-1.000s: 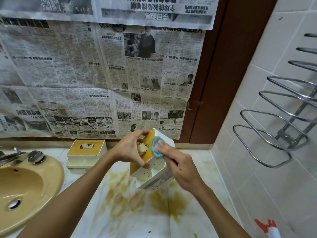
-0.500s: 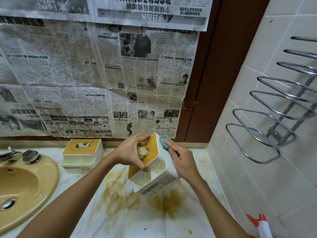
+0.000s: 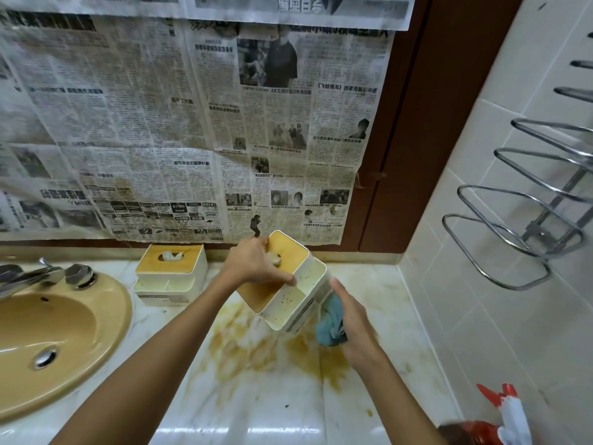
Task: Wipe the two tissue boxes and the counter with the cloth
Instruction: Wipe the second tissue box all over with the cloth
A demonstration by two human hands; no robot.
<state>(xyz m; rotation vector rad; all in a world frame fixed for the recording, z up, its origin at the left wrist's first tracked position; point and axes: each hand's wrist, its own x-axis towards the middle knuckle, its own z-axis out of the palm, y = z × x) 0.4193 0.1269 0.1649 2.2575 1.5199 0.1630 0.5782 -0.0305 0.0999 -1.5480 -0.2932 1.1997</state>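
Glossy stained marble counter (image 3: 256, 406)

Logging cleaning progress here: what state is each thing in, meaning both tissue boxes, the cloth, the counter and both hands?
held tissue box: tilted, held up above the counter, side speckled.
second tissue box: upright by the wall, tissue poking out.
cloth: bunched, pressed against the held tissue box.
counter: stained yellow-brown.
left hand: grips the held tissue box.
right hand: holds the cloth.

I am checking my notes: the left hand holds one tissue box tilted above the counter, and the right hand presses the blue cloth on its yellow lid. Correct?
No. The head view shows the right hand pressing the blue cloth against the lower side of the tissue box, not the lid. The rest is right.
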